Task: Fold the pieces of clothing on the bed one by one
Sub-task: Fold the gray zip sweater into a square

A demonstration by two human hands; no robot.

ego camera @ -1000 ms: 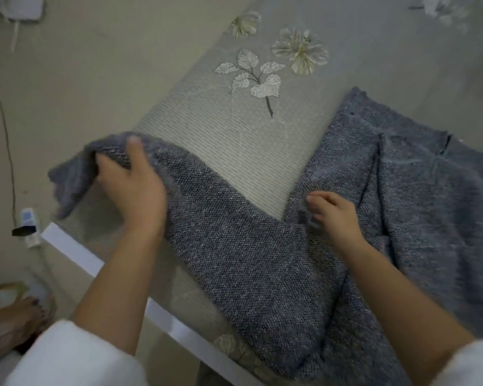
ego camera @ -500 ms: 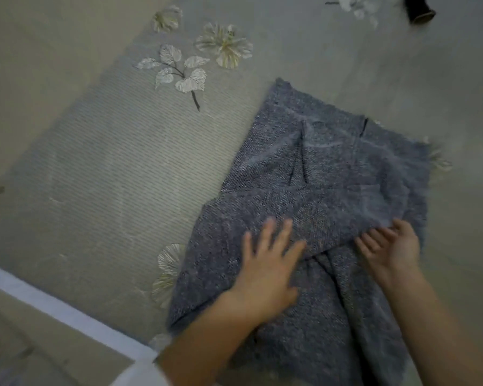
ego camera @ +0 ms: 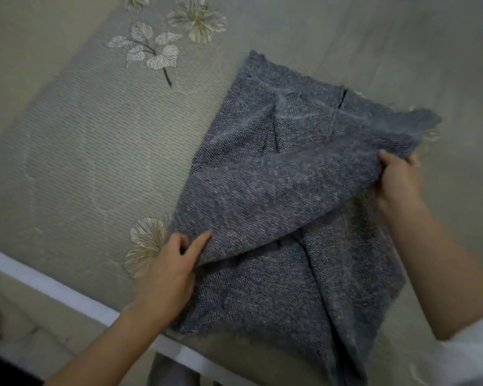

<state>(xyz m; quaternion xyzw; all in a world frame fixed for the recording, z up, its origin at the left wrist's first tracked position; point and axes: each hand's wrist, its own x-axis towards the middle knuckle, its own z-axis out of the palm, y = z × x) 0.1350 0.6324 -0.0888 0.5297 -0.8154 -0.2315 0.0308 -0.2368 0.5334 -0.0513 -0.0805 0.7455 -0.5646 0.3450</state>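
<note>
A grey-blue knitted sweater [ego camera: 285, 196] lies on the bed, its neckline at the far side and one sleeve folded across its body. My left hand [ego camera: 170, 271] pinches the near left edge of the folded sleeve, thumb on top and fingers tucked under the cloth. My right hand [ego camera: 399, 179] grips the sleeve's other end at the sweater's right edge and holds it a little off the body. The sweater's lower part hangs over the bed's near edge.
The bed [ego camera: 81, 151] carries a grey-beige sheet with printed leaves and flowers [ego camera: 156, 48]. A white bed-frame edge [ego camera: 53, 288] runs along the near left side, with floor beyond it. Bare sheet lies left of the sweater.
The sleeve that my left hand held out at the left now lies folded across the sweater. My hands went from pressing flat on the cloth to gripping the sleeve's two ends.
</note>
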